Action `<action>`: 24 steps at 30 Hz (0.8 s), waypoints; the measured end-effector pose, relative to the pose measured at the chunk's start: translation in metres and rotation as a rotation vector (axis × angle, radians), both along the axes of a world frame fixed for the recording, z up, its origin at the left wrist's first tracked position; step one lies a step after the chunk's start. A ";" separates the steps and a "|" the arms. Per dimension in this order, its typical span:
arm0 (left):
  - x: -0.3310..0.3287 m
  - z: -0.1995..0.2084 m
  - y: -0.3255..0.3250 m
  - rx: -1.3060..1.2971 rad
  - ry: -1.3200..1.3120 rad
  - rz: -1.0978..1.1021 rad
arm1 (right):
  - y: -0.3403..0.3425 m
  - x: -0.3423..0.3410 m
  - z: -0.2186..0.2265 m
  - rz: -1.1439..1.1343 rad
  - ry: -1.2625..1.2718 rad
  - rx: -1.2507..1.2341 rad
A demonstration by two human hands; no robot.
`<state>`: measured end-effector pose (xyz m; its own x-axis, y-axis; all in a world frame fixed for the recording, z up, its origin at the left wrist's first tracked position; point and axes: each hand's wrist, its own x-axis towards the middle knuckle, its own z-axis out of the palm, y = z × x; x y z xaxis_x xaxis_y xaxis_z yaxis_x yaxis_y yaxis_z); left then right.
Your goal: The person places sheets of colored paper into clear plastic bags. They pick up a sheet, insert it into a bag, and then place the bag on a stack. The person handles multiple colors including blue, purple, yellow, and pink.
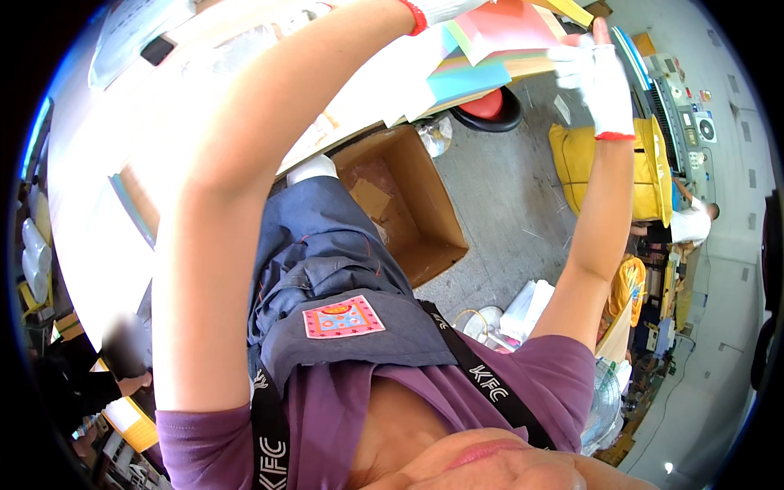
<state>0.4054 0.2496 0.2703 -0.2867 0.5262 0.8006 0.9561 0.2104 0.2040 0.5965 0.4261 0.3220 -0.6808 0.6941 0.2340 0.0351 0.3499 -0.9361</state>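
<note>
Your right hand (603,77) is outstretched, gripping nothing visible, beside the coloured paper stack (500,41) at the desk's (106,163) edge; your left hand's (445,8) grip I can't tell (it's cropped). A cardboard box (426,196) sits on grey floor (506,192).

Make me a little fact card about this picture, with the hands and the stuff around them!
Left hand: white-gloved, partly cut off at the top edge, its fingers out of view
Right hand: white-gloved, beside the paper stack; touching or not is unclear
Paper stack: pink, blue and other colours, on the table
Box: brown cardboard, open at the top
Bag: big and yellow, beside the right forearm
</note>
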 end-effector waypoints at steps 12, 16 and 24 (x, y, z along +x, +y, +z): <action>0.051 -0.153 -0.147 -0.350 -0.380 -0.349 | 0.102 -0.021 -0.031 0.076 0.164 -0.630; -0.032 -0.246 -0.247 -0.576 -0.149 0.218 | 0.081 -0.042 -0.020 -0.032 0.296 -0.533; -0.089 -0.271 -0.256 -1.045 -0.204 0.296 | -0.077 -0.015 -0.031 -0.104 0.424 -0.410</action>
<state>0.3160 -0.0069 -0.0003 -0.5892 0.8045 -0.0751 0.8080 0.5862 -0.0595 0.5811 0.3494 0.2911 -0.5104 0.8431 0.1694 -0.3569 -0.0285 -0.9337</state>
